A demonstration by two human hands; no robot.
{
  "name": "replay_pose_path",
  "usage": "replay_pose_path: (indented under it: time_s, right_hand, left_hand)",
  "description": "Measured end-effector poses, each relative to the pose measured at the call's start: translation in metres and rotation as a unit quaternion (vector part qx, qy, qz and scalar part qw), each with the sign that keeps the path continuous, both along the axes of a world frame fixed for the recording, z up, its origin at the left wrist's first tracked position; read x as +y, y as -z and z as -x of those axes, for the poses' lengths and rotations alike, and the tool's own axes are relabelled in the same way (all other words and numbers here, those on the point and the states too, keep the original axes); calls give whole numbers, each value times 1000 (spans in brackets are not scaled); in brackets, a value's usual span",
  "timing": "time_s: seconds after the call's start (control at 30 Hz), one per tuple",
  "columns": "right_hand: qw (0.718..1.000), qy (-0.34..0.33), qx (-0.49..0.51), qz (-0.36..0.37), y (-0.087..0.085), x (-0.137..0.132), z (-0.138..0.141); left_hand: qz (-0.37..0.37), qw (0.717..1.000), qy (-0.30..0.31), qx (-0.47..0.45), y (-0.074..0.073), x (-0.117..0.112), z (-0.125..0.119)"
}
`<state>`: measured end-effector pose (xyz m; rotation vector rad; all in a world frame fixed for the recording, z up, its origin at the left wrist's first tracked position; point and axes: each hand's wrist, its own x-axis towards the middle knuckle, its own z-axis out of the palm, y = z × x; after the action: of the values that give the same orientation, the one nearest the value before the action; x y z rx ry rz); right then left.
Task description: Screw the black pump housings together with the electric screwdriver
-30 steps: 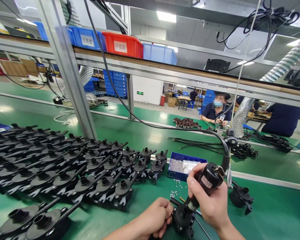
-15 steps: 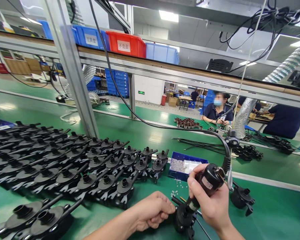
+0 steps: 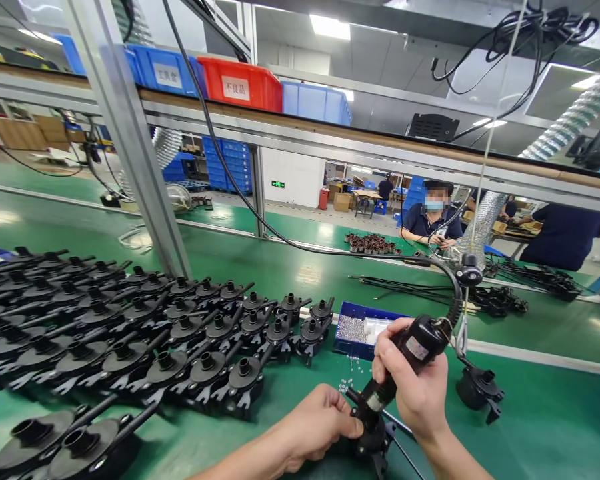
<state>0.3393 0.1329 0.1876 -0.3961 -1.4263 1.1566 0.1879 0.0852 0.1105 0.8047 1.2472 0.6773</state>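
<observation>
My right hand [image 3: 423,393] is wrapped round a black electric screwdriver [image 3: 414,347], which tilts down to the left. Its lower end meets a black round plastic housing [image 3: 373,437] on the green bench; the very tip is hidden. With fingers curled and thumb pressed to the housing's left side, my left hand [image 3: 325,420] grips it; whether a small part is also between the fingers I cannot make out. Small metal nuts [image 3: 346,385] lie scattered just behind, in front of a blue bin [image 3: 347,347] holding many small metal pieces.
Rows of similar black housings [image 3: 163,367] fill the left of the bench. Another housing [image 3: 480,390] sits at the right. The screwdriver's cable [image 3: 280,233] loops from above. Thin black rods [image 3: 400,287] lie behind the bin. Across the bench a masked person [image 3: 433,217] sits.
My left hand has moved right, its thumb now on the housing's side. The screwdriver has shifted slightly left and down with my right hand. The whole view has shifted a little.
</observation>
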Motion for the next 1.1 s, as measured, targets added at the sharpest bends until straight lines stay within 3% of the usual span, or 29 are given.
replay_pose_path:
  time_s: [0.23, 0.5, 0.8, 1.0, 1.1]
  right_hand:
    - [1000, 7, 28, 7, 3, 4, 9]
    - [999, 37, -26, -5, -2, -1, 17]
    - [999, 9, -52, 1, -1, 1, 17]
    - [998, -18, -52, 5, -3, -1, 20]
    - [998, -24, -50, 10, -2, 0, 20]
  left_hand:
    - [-15, 1000, -10, -2, 4, -1, -3]
    - [-14, 1000, -18, 10, 7, -2, -4]
    - [-24, 999, -30, 20, 11, -3, -5]
    - [-104, 993, -45, 42, 23, -9, -6]
    - [-189, 980, -57, 31, 34, -15, -13]
